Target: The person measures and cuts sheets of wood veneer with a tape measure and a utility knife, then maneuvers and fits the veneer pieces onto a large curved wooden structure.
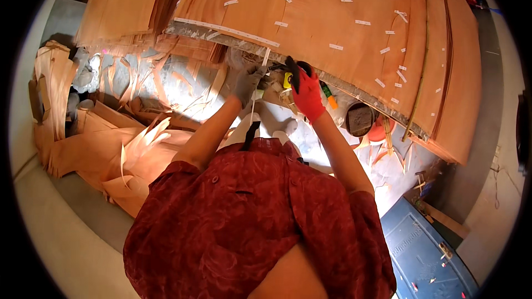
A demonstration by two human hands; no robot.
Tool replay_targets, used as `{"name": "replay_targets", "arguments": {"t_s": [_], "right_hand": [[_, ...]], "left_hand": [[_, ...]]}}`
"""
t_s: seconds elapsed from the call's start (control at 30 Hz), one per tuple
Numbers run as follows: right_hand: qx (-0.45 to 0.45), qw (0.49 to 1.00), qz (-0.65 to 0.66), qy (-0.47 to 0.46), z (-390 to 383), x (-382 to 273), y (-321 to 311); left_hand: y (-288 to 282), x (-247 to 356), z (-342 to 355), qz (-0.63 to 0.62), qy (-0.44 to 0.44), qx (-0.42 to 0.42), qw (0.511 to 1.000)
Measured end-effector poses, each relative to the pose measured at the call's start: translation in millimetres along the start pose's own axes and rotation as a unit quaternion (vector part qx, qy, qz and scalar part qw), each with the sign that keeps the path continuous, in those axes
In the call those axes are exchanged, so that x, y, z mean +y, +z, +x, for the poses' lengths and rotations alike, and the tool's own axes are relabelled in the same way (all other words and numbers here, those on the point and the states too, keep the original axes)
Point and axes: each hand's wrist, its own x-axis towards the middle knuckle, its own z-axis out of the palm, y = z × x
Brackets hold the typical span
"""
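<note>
My left hand [246,84], in a grey glove, is closed around a narrow white tape strip [254,105] just below the near edge of the wood veneer sheets [321,22]. The strip reaches up to that edge and hangs down before my body. To its right is my right hand [308,95], in a red glove with dark fingers. Its fingers are curled at the veneer edge; what they hold, if anything, blends into the dark glove. Short white tape pieces [336,47] dot the top sheet, and a longer white strip [227,31] lies along its near edge.
Below the edge are a small yellow item [287,80], an orange-and-green tool [331,99] and a dark round container [359,119]. Veneer scraps [111,138] pile up at left. A blue case [426,252] lies at lower right; another veneer stack [119,5] stands far left.
</note>
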Motion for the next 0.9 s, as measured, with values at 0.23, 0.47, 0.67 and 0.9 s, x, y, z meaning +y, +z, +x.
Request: {"name": "replay_targets", "arguments": {"t_s": [0.23, 0.47, 0.67, 0.9], "right_hand": [[-0.092, 0.994, -0.053, -0.024, 36.5, 16.7, 60.0], [-0.184, 0.962, -0.184, -0.077, 44.0, -0.8, 71.0], [-0.114, 0.993, 0.011, -0.030, 47.2, 1.4, 54.1], [0.150, 0.951, -0.191, 0.189, -33.0, 88.3, -154.8]], "left_hand": [[6.8, -9.2, 18.5, -0.042, 0.001, 0.023, 0.999], [-77.6, -77.8, 35.7, 0.177, -0.049, 0.030, 0.983], [-248.7, -71.6, 6.7, 0.408, -0.102, 0.313, 0.852], [-236.6, 130.4, 58.7, 0.548, 0.258, 0.432, 0.669]]}}
